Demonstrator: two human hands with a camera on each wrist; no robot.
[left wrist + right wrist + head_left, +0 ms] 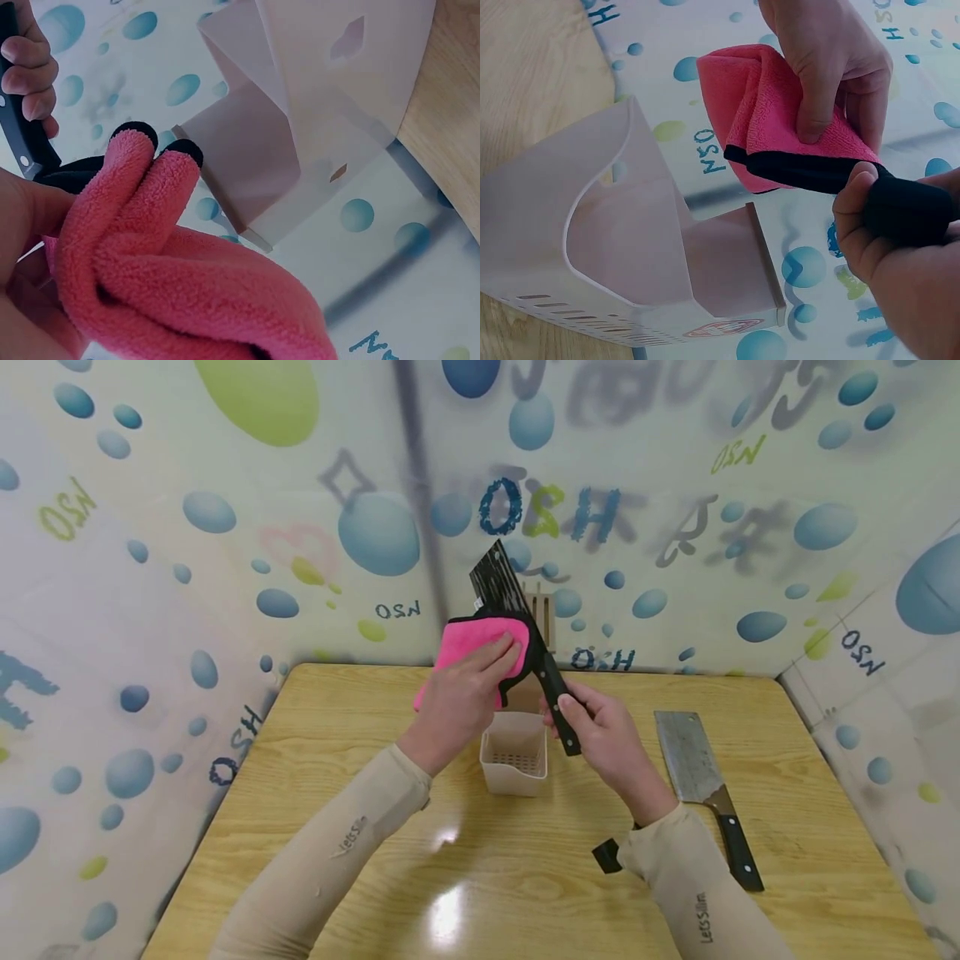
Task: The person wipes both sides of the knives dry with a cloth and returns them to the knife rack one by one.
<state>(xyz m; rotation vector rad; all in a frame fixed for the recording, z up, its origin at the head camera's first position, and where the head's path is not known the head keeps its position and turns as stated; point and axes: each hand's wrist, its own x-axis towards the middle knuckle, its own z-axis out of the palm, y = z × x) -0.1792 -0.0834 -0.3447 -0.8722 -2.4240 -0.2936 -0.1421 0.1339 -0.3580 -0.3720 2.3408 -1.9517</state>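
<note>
Cloth (459, 645) pinched in our left hand (461, 697), we grip one cleaver (553, 683) with our right hand (606, 739); wiping looks unfinished (a second cleaver (699, 772) lies apart, right).

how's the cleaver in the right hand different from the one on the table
The held cleaver is raised in the right hand, blade end up; the table cleaver lies on the table. The held cleaver's blade looks dark with pale streaks; the table cleaver's looks grey. The pink cloth partly covers the held cleaver's blade; the table cleaver's is uncovered. Both have riveted black handles.
</note>
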